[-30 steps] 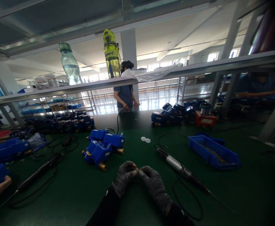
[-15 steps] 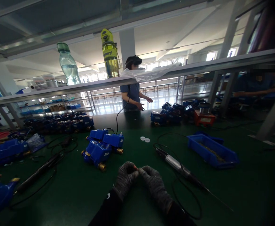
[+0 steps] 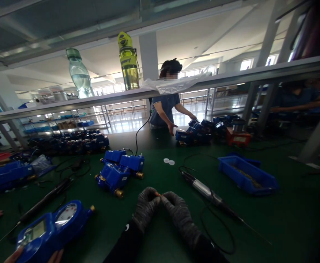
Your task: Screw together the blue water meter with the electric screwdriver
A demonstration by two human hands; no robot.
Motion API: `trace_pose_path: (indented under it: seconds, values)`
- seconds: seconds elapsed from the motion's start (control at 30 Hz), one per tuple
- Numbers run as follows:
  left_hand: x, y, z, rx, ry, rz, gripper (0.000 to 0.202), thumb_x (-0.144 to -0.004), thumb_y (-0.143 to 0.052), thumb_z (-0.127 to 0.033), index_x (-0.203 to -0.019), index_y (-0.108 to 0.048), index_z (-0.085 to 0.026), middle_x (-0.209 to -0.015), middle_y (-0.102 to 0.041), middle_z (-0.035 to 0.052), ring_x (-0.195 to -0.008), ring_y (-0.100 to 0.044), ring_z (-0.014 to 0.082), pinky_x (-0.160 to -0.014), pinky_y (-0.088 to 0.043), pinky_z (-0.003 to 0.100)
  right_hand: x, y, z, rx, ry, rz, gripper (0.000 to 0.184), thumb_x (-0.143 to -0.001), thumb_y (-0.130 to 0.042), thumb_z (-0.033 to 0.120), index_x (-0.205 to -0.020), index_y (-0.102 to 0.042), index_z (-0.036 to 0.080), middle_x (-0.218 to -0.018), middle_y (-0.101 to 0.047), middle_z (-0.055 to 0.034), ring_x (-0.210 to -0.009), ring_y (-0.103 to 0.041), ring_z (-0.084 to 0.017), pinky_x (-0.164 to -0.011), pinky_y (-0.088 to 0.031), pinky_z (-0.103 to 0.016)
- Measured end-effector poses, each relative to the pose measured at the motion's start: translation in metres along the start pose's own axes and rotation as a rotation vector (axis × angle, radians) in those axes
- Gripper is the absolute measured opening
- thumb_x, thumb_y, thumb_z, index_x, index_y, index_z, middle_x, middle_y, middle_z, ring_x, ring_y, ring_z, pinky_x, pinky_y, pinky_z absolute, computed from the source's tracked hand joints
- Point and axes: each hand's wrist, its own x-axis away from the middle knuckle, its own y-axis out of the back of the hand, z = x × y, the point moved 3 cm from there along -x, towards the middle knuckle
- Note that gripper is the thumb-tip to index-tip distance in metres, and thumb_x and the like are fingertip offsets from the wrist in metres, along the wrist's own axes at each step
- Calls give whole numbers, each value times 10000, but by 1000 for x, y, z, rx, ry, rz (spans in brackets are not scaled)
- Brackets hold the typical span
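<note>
My left hand (image 3: 146, 208) and my right hand (image 3: 180, 213), both in grey gloves, meet low in the middle over the green table. Their fingertips are pinched together; whatever they hold is too small to make out. Just beyond my left hand lies a group of blue water meters (image 3: 113, 176) with brass ends. Two small white discs (image 3: 169, 161) rest past my hands. To the right of my right hand lies an electric screwdriver (image 3: 203, 190) with a long thin bit and a black cable.
A blue bin (image 3: 266, 183) with small brass-coloured pieces stands at right. At lower left, another person's hands hold a blue meter (image 3: 54, 232) with a display, beside a second screwdriver (image 3: 43, 202). A co-worker (image 3: 165, 109) stands across the table. A shelf (image 3: 107, 99) with bottles crosses above.
The neighbour's blue meter has moved right, further into view. The co-worker across has shifted right and now reaches to the pile of blue meters. My hands have hardly moved.
</note>
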Motion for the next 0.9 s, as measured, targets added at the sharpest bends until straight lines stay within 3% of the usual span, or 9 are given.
trace_pose_path:
  seconds: [0.33,0.57,0.9]
  values:
    - [-3,5,14,46,12,19,447,-661,-964,-416,-876,-676,-151,-894,-694,63,-859,-637,209,-798,-521,320,-4,1,-12,54,-7,-48,532,-702,-566,647,-885,-718,172,-1007,-719,-128,-999,-654,-345,-959,-496,-481]
    - [-2,4,9,-69,2,7,439,-680,-934,-439,-878,-670,-150,-902,-684,68,-884,-622,233,-822,-515,350,-2,1,-9,51,1,-51,514,-700,-570,641,-871,-724,182,-991,-724,-121,-992,-659,-339,-963,-507,-475]
    - [1,-4,4,-262,-8,-34,262,-757,-789,-348,-867,-652,-155,-872,-668,57,-862,-612,241,-786,-500,357,-4,3,-18,79,3,-64,524,-716,-572,634,-911,-729,174,-993,-721,-113,-976,-663,-327,-950,-514,-478]
